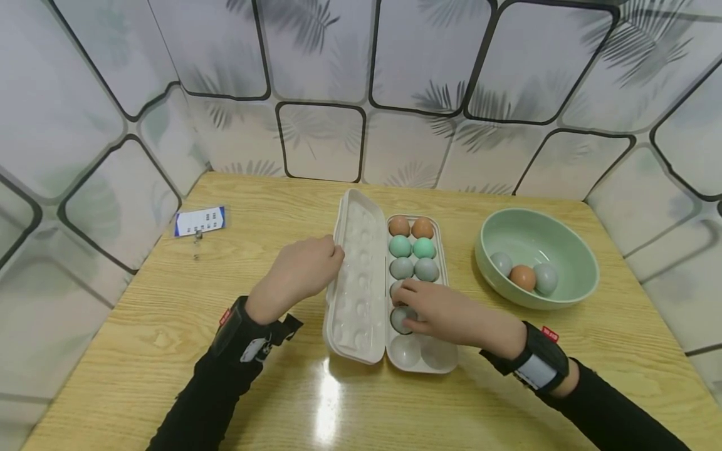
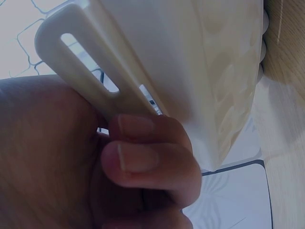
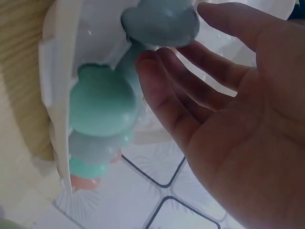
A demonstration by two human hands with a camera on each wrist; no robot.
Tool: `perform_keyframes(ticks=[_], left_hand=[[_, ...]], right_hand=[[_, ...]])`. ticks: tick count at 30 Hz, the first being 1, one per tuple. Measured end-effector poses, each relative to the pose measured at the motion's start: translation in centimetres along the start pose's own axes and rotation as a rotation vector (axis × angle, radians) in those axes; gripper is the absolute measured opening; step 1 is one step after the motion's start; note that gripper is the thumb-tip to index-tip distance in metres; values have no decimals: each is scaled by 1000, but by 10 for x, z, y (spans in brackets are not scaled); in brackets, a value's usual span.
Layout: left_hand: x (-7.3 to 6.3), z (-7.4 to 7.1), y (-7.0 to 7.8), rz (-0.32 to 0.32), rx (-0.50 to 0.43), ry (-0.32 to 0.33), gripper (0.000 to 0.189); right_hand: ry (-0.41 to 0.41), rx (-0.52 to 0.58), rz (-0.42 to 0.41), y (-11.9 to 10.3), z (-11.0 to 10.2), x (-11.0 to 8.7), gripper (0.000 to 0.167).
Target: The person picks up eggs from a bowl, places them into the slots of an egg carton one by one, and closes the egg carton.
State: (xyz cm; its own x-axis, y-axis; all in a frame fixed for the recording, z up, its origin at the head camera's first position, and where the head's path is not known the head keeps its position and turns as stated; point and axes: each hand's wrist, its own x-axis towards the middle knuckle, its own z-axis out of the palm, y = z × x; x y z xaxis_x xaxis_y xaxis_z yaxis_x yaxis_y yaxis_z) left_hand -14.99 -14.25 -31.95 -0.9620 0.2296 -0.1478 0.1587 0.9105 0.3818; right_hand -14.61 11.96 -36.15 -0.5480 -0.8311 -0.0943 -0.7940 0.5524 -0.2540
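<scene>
A white egg carton (image 1: 393, 366) lies open on the wooden table, lid to the left. My left hand (image 1: 304, 269) grips the lid's (image 1: 358, 282) outer edge; the left wrist view shows curled fingers (image 2: 143, 160) at its slotted flap (image 2: 86, 64). Over the tray, my right hand (image 1: 445, 313) holds a grey-green egg (image 3: 159, 21) in the left row between thumb and fingers. A mint egg (image 3: 102, 100) sits beside those fingers, hidden by the hand in the head view. Farther back stand brown eggs (image 1: 399, 225), mint eggs (image 1: 400, 246) and grey-green eggs (image 1: 402, 269).
To the right stands a green bowl (image 1: 578, 275) with a brown egg (image 1: 523, 277) and two pale grey eggs (image 1: 546, 279) in it. A badge card with a clip (image 1: 200, 222) lies at the back left. Patterned walls (image 1: 321, 141) border the table (image 1: 271, 401).
</scene>
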Motion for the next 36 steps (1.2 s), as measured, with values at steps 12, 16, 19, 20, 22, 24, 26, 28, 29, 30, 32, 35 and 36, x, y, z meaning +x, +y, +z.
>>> perform_keyframes(ticks=[12, 16, 19, 20, 22, 24, 26, 28, 29, 30, 32, 35, 36], left_hand=[[0, 0, -2, -8, -2, 1, 38], [1, 0, -2, -8, -16, -4, 37], [1, 1, -2, -6, -29, -10, 37], [1, 1, -2, -6, -31, -8, 37], [1, 1, -2, -4, -30, -3, 37], [2, 1, -2, -3, -26, 3, 37], [2, 1, -2, -3, -24, 5, 37], [2, 1, -2, -4, -20, 6, 37], [2, 1, -2, -5, -18, 5, 37], [1, 1, -2, -6, -18, 4, 37], [1, 1, -1, -7, -18, 2, 37], [1, 1, -1, -9, -19, 1, 37], [1, 1, -1, -9, -19, 1, 37]], right_hand=[[42, 50, 218, 46, -47, -8, 10], [51, 30, 343, 73, -68, -18, 16], [40, 20, 414, 97, -82, -26, 23], [40, 20, 434, 104, -85, -29, 24], [46, 31, 459, 119, -90, -34, 26], [59, 59, 479, 133, -93, -39, 27], [75, 76, 489, 146, -93, -43, 26], [75, 89, 496, 158, -91, -45, 26], [71, 90, 504, 164, -90, -46, 26], [66, 89, 504, 170, -88, -47, 26], [57, 85, 518, 181, -84, -50, 27], [39, 77, 540, 194, -78, -54, 29], [28, 75, 550, 197, -77, -54, 30]])
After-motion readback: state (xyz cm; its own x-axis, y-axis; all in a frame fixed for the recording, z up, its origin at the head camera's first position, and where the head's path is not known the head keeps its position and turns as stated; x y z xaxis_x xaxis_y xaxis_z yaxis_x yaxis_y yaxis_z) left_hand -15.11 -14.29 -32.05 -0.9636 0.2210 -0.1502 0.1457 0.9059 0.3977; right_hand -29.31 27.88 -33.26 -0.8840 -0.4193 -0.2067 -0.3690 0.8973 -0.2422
